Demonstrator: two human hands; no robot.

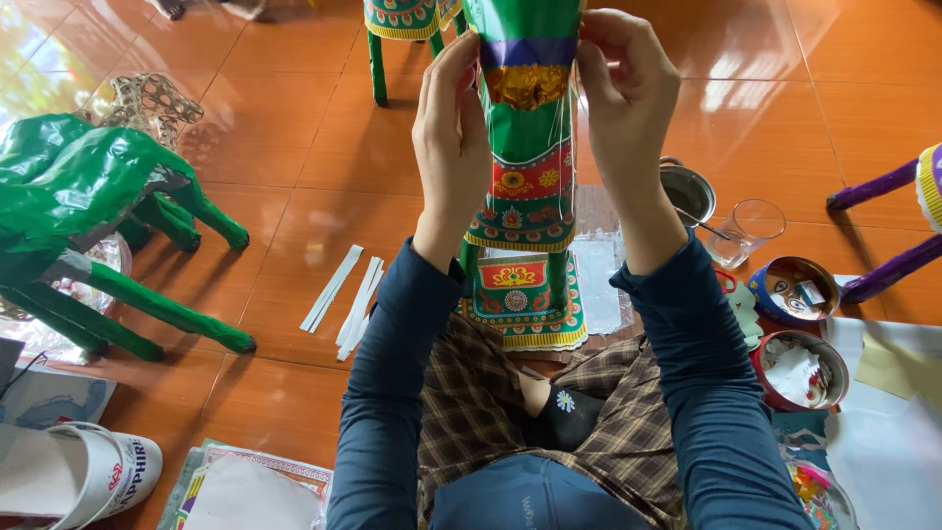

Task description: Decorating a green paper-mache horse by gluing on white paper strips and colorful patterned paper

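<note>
- Left hand (449,137) and right hand (628,98) both pinch the green paper figure (530,147) at its sides, fingers closed on it.
- It looks light, hollow and easy to crush; the foil skin seems slippery, so a soft grip at the edges suits it.

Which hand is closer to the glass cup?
The right hand. It holds the green paper figure on the side where the glass cup stands; the left hand is on the far side.

A single head-worn camera looks steeply down over the seated person's lap and raised forearms to the tiled floor (294,177). It sits close: the arms fill the centre. The top edge cuts off what lies farther ahead, perhaps more figures. No second view shares this scene.
</note>
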